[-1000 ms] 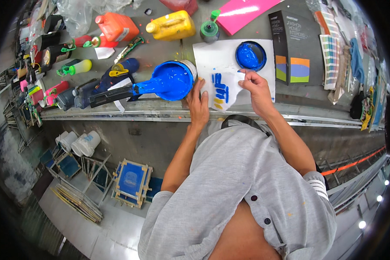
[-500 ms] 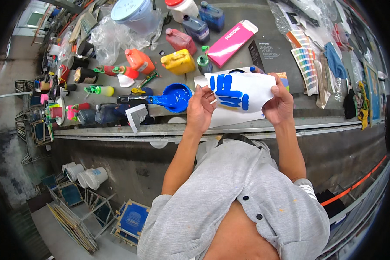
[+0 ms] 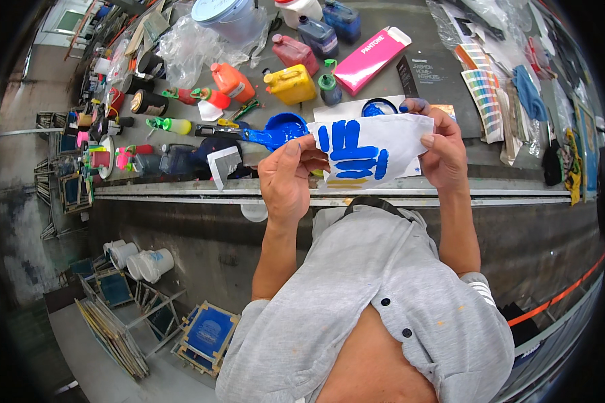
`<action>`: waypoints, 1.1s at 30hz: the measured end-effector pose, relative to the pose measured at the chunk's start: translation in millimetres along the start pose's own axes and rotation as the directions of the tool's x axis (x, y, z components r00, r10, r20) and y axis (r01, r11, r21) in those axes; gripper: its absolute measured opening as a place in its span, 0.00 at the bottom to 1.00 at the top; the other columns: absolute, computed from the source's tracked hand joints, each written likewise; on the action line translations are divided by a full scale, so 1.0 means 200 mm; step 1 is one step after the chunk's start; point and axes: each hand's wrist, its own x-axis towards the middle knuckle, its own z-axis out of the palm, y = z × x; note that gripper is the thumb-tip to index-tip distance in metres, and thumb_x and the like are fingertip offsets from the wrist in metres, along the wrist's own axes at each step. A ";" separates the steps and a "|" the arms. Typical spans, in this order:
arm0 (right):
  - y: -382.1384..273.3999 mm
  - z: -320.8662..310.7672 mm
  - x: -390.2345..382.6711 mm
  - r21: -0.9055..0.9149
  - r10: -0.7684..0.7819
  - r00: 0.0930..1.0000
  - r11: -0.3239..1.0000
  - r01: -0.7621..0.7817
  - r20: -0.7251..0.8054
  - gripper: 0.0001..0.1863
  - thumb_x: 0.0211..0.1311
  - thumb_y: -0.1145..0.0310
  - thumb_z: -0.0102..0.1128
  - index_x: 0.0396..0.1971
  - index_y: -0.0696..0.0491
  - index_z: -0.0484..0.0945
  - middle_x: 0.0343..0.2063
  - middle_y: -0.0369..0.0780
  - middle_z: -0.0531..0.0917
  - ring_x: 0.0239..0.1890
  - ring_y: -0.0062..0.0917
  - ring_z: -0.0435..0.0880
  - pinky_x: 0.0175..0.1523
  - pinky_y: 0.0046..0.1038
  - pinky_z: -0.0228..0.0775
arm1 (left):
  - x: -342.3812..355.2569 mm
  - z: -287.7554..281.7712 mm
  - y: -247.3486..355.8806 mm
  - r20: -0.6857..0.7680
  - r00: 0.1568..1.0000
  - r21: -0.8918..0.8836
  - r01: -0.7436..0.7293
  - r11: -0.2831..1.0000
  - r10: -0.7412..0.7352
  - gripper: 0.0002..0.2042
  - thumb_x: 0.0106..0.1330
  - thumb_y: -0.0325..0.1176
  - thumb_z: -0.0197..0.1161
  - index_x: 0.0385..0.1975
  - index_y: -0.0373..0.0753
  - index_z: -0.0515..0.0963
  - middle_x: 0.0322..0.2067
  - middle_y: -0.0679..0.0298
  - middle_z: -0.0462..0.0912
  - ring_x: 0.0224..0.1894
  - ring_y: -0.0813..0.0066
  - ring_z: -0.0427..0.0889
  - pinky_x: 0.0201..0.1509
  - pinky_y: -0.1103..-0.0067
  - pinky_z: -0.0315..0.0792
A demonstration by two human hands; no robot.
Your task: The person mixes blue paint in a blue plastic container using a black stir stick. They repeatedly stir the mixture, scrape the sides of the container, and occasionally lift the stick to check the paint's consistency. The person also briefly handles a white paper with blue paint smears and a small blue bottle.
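While your left hand [image 3: 286, 178] and right hand [image 3: 444, 148], nearly closed, pinch the painted paper [image 3: 402, 140] at 9 and 3 o'clock, avoid smearing its blue strokes [image 3: 346, 152].

Workshop, screen-printing by its look: blue-panelled wooden frame [image 3: 208, 331] at 7 o'clock, white buckets [image 3: 156, 265] at 8, bright plastic jugs [image 3: 234, 82] at 11 on grey worktable [image 3: 400, 17], colour-swatch strips [image 3: 480, 91] at 2.
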 end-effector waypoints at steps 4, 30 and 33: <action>-0.01 -0.02 0.00 -0.064 0.004 1.000 0.998 -0.003 0.020 0.09 0.51 0.72 0.65 0.26 0.51 0.72 0.55 0.46 0.74 0.53 0.28 0.77 0.59 0.29 0.70 | -0.01 0.01 -0.01 -0.047 0.998 0.055 -0.039 0.998 0.042 0.17 0.77 0.35 0.54 0.44 0.22 0.80 0.34 0.51 0.86 0.30 0.66 0.86 0.34 0.73 0.82; 0.00 -0.12 -0.02 -0.159 -0.041 0.999 0.986 0.043 0.014 0.09 0.51 0.71 0.65 0.26 0.52 0.71 0.53 0.49 0.75 0.55 0.31 0.77 0.62 0.34 0.67 | 0.03 0.07 -0.07 -0.110 0.992 0.172 -0.039 0.984 0.058 0.10 0.72 0.29 0.59 0.42 0.27 0.81 0.30 0.54 0.86 0.23 0.71 0.85 0.22 0.75 0.82; 0.02 -0.13 -0.02 -0.148 -0.037 0.999 0.988 0.039 0.016 0.10 0.52 0.71 0.65 0.26 0.51 0.71 0.53 0.49 0.76 0.55 0.30 0.77 0.61 0.32 0.68 | 0.03 0.06 -0.08 -0.110 0.993 0.161 -0.029 0.987 0.047 0.09 0.72 0.29 0.59 0.42 0.28 0.80 0.29 0.54 0.86 0.23 0.71 0.85 0.22 0.75 0.82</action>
